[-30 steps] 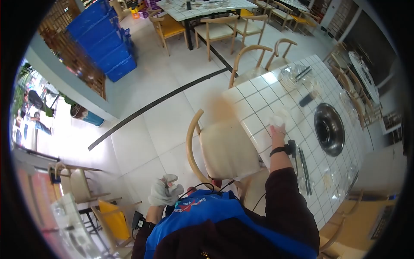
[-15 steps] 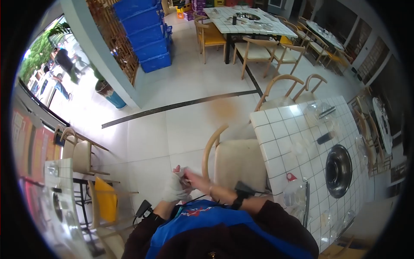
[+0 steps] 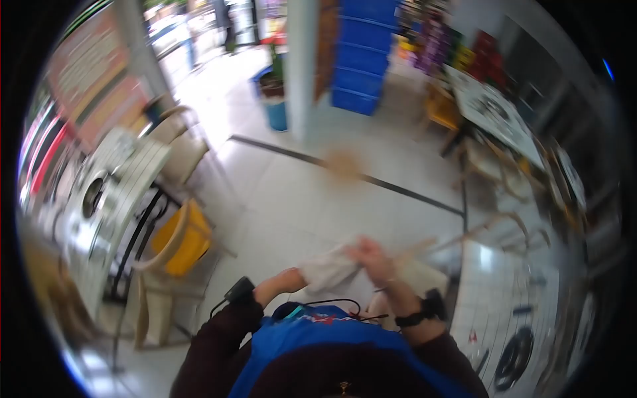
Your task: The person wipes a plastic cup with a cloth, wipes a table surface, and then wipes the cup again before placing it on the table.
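A crumpled white cloth (image 3: 330, 270) stretches between my two hands in front of the blue apron (image 3: 325, 331). My right hand (image 3: 371, 257) is closed on its right end; motion blurs the fingers. On the other side, my left hand (image 3: 292, 279) meets the cloth, which covers its fingers, so their pose is hidden. Whether the cloth is a glove or a loose rag I cannot make out. Both wrists carry dark strapped devices, and a black cable runs across the apron.
At left stands a tiled table (image 3: 142, 159) with a yellow-seated chair (image 3: 182, 239). Another tiled table (image 3: 491, 292) with a round metal pot (image 3: 514, 358) is at right. Blue crates (image 3: 361, 60) are stacked by a pillar (image 3: 302, 73), near a potted plant (image 3: 275, 99).
My view has swung left, toward the doorway and the left table. The white cloth, bunched around my left hand before, is now drawn out to the right by my right hand.
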Action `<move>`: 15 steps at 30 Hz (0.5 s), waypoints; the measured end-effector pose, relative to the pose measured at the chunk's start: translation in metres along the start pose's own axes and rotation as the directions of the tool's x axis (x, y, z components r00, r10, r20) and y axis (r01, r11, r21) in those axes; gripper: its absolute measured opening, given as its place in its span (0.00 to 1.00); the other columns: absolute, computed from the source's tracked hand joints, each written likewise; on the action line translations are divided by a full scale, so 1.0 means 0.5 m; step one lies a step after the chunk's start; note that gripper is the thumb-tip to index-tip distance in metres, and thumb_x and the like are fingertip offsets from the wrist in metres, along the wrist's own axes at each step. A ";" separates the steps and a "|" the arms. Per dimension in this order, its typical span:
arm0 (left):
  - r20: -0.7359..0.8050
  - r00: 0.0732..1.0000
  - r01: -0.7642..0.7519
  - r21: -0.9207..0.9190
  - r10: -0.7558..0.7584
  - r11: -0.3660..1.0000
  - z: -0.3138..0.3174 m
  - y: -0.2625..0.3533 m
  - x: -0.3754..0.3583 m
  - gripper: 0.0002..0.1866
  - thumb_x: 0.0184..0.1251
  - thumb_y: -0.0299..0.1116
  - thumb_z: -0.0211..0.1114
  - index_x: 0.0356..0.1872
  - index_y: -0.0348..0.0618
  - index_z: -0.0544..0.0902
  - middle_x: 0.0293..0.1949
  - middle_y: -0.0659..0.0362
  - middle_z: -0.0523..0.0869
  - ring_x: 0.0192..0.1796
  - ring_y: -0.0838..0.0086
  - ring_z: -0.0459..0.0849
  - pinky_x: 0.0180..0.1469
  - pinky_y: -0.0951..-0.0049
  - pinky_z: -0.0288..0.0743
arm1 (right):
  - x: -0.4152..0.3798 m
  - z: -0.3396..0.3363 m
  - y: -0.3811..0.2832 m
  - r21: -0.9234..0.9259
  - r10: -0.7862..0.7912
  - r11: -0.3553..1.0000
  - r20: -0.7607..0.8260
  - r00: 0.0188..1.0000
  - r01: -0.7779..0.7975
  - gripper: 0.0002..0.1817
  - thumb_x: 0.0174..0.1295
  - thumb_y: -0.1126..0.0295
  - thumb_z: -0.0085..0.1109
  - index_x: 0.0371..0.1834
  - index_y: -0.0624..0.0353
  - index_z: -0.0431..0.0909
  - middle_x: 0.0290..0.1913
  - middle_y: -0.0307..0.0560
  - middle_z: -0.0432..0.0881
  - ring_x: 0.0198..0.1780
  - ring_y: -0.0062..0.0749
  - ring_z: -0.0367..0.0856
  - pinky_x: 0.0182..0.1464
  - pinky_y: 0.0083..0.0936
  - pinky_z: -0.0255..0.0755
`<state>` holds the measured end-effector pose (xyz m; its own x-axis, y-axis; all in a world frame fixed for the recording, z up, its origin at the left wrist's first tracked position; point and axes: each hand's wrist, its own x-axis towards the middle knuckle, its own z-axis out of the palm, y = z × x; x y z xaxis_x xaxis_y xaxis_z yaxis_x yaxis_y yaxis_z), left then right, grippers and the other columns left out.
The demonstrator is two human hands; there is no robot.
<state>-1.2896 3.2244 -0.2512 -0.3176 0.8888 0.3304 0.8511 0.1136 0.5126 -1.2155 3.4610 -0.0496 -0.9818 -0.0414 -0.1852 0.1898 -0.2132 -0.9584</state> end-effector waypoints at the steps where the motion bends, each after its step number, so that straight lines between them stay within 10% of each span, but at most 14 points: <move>1: 0.206 0.909 0.378 -0.037 -0.363 0.925 -0.060 0.031 -0.018 0.22 0.64 0.47 0.57 0.51 0.42 0.78 0.48 0.48 0.82 0.51 0.54 0.79 0.55 0.60 0.71 | 0.024 -0.003 -0.012 0.155 -0.084 0.984 -0.009 0.996 0.085 0.14 0.64 0.66 0.55 0.49 0.62 0.74 0.43 0.43 0.81 0.43 0.25 0.79 0.51 0.24 0.73; 2: 0.404 0.661 0.701 -0.032 -0.632 0.713 -0.105 0.042 -0.039 0.22 0.65 0.48 0.55 0.51 0.43 0.77 0.47 0.47 0.82 0.51 0.53 0.80 0.54 0.59 0.72 | 0.045 0.017 -0.036 0.360 -0.108 0.925 -0.070 0.992 0.126 0.12 0.64 0.66 0.55 0.46 0.61 0.75 0.42 0.42 0.81 0.41 0.27 0.79 0.48 0.24 0.73; 7: 0.245 0.525 0.846 -0.044 -0.815 0.532 -0.164 0.020 -0.248 0.23 0.66 0.48 0.54 0.52 0.43 0.77 0.46 0.47 0.83 0.51 0.52 0.79 0.52 0.56 0.73 | 0.220 0.012 0.130 0.411 0.140 0.904 -0.031 0.990 -0.115 0.11 0.63 0.63 0.55 0.43 0.57 0.77 0.37 0.39 0.81 0.37 0.32 0.80 0.42 0.27 0.74; 8: 0.211 0.483 0.874 -0.056 -0.850 0.482 -0.182 0.029 -0.284 0.23 0.66 0.48 0.54 0.52 0.43 0.77 0.46 0.47 0.83 0.51 0.52 0.80 0.52 0.56 0.73 | 0.251 0.009 0.194 -0.423 0.080 0.903 -0.014 0.997 -0.079 0.12 0.62 0.60 0.55 0.41 0.56 0.78 0.35 0.38 0.81 0.36 0.31 0.79 0.40 0.27 0.73; 9: 0.173 0.438 0.899 -0.065 -0.882 0.433 -0.196 0.035 -0.317 0.23 0.65 0.48 0.54 0.52 0.42 0.77 0.45 0.47 0.83 0.50 0.52 0.80 0.52 0.56 0.73 | 0.282 0.024 0.228 -0.958 0.027 0.279 0.074 0.997 0.064 0.13 0.62 0.58 0.56 0.40 0.55 0.79 0.32 0.36 0.81 0.34 0.30 0.79 0.38 0.28 0.73; 11: 0.115 0.385 0.922 -0.089 -0.916 0.376 -0.213 0.054 -0.390 0.23 0.64 0.48 0.55 0.52 0.43 0.77 0.45 0.48 0.84 0.50 0.53 0.80 0.52 0.58 0.73 | 0.309 0.086 0.210 -0.868 0.141 0.497 0.084 0.986 0.003 0.12 0.63 0.60 0.56 0.37 0.57 0.80 0.32 0.37 0.82 0.35 0.28 0.79 0.38 0.25 0.71; 13: 0.087 0.294 0.930 -0.257 -0.952 0.263 -0.238 0.073 -0.445 0.22 0.64 0.47 0.56 0.52 0.43 0.78 0.46 0.49 0.83 0.50 0.54 0.80 0.51 0.59 0.73 | 0.350 0.158 0.169 -0.373 0.043 0.928 0.129 0.991 0.008 0.11 0.64 0.64 0.56 0.38 0.61 0.79 0.33 0.38 0.82 0.35 0.27 0.79 0.38 0.24 0.71; 15: 0.056 0.238 0.932 -0.293 -0.970 0.212 -0.247 0.082 -0.471 0.23 0.63 0.47 0.57 0.52 0.43 0.78 0.45 0.49 0.84 0.49 0.55 0.81 0.51 0.61 0.73 | 0.366 0.278 0.099 -0.189 0.054 0.981 0.102 0.993 -0.034 0.10 0.64 0.67 0.55 0.37 0.64 0.78 0.35 0.39 0.82 0.35 0.26 0.79 0.39 0.25 0.70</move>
<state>-1.2315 2.9651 -0.2102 -0.8772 0.1266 -0.4631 -0.2382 0.7227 0.6488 -1.3857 3.3070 -0.1005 -0.9651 -0.1521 -0.2134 0.2194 -0.0235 -0.9754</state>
